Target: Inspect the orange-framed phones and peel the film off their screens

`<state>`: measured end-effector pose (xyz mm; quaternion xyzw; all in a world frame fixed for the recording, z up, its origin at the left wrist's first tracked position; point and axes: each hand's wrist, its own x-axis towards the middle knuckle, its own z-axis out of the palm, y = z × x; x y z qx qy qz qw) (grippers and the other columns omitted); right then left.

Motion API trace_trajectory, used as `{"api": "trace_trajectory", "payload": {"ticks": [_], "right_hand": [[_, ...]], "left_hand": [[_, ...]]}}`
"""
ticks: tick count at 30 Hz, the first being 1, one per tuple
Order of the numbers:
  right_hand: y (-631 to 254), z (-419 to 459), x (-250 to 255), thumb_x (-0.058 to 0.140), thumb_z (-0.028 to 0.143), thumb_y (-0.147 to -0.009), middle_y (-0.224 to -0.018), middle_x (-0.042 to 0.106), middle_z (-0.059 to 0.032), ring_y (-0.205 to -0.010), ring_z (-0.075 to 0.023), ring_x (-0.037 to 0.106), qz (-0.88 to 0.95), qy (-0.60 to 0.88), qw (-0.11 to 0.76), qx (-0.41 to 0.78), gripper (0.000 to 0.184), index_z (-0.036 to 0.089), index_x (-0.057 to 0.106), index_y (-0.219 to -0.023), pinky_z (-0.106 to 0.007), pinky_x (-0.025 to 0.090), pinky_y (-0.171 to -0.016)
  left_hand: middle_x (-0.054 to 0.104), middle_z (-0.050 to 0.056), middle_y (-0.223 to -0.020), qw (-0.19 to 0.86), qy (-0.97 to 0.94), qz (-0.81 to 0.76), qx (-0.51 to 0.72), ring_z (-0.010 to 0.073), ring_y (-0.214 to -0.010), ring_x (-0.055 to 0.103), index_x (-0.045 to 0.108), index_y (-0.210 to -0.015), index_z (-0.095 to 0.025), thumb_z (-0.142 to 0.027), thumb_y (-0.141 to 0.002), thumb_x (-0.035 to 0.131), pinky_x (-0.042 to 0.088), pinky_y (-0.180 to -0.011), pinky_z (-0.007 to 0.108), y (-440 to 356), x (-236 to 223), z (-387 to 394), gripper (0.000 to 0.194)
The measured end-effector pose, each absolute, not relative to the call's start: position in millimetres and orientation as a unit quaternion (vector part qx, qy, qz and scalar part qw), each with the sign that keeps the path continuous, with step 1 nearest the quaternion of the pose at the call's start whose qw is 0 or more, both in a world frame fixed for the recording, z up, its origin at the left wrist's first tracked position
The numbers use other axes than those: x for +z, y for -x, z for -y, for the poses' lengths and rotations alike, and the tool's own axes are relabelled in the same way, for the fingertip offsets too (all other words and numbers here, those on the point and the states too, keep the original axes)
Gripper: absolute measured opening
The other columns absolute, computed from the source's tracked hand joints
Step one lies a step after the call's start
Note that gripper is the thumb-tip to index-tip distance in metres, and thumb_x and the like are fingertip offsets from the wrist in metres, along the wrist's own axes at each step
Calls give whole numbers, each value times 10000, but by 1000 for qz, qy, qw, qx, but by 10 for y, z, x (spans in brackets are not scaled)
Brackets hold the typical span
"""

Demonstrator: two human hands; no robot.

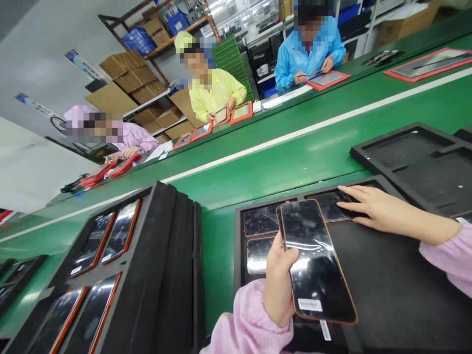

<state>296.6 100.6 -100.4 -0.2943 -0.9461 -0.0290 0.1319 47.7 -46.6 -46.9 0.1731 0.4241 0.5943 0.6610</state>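
My left hand (282, 280) is closed around a smartphone (313, 255) with a dark glossy screen, an orange edge and a white label near its lower end. A second edge behind it looks like another phone in the same grip. My right hand (383, 209) has its fingers stretched out over a phone (328, 205) lying at the back of a black foam tray (391, 275). More phones lie in this tray, one at the back left (260, 220) and one below it (258, 255). Another, with a white label, is partly hidden beneath the held phone.
A stack of black trays (173, 265) stands to the left, its top tray holding several phones (121, 228). Another black tray (416, 147) sits at the right. Beyond the green belt (287, 152), several co-workers handle flat devices on red mats (328, 80).
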Motion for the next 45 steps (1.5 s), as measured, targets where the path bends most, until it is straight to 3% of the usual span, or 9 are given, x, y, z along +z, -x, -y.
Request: {"api": "trace_trajectory", "payload": {"ticks": [5,10,15,20,25,29,33,39,45], "right_hand": [[-2765,-797,-699,451,332,-900,-1148,693,-167,-986,-333,686,896,365,253,2,350,174,750,-990,-524,588,-782],[-2321,-503,-209,494,395,-940,-978,747,-66,-906,-220,715,859,354,333,161,305,210,735,-962,-336,608,-798],[-2236,-330,-182,526,164,-913,-921,740,-29,-904,-195,698,858,255,446,8,160,234,646,-834,-361,579,-810],[-2361,24,-128,404,152,-949,-834,747,85,-856,-129,711,934,97,343,19,318,282,630,-767,-300,544,-966],[-2229,119,148,453,239,-959,-1089,728,76,-970,-94,686,968,13,242,57,278,251,729,-979,-151,502,-982],[-2224,-50,92,335,134,-974,-1266,655,13,-1225,-152,563,970,-17,237,44,400,209,728,-968,-305,479,-1059],[-2277,-186,-226,487,194,-926,-1228,655,-104,-1144,-297,587,935,132,329,29,187,222,668,-888,-473,541,-830],[-2187,-282,-359,549,239,-909,-895,647,-65,-817,-255,616,884,277,372,56,223,235,521,-689,-469,498,-725],[-2204,-298,-415,452,381,-963,-862,632,-62,-789,-241,645,802,393,418,167,318,257,561,-692,-427,535,-668]], "left_hand": [[709,27,-999,679,-245,-408,559,216,-972,632,668,-1147,-233,-213,-706,695,458,-937,347,-528,-463,581,442],[683,26,-1094,685,-321,-419,502,210,-996,602,642,-1207,-248,-201,-754,649,457,-919,324,-516,-446,672,456],[680,43,-1139,686,-329,-416,498,247,-1094,585,642,-1217,-237,-203,-759,644,434,-995,362,-511,-443,694,459],[706,60,-1040,700,-274,-384,536,252,-939,642,642,-1209,-222,-314,-718,713,488,-899,383,-464,-462,669,505],[719,52,-921,683,-252,-393,562,236,-857,655,681,-1117,-217,-327,-706,717,507,-862,378,-413,-388,608,427],[726,46,-916,636,-230,-474,564,232,-907,650,724,-970,-205,-329,-723,701,499,-874,339,-443,-278,539,278],[727,47,-922,623,-186,-507,566,270,-1007,636,729,-899,-184,-338,-680,700,478,-921,362,-498,-292,481,269],[713,36,-850,663,-147,-476,559,280,-1018,639,693,-891,-180,-302,-666,666,472,-929,397,-568,-357,472,258],[723,29,-880,678,-133,-440,574,257,-988,657,666,-907,-194,-322,-669,725,470,-942,399,-556,-383,501,277]]}}
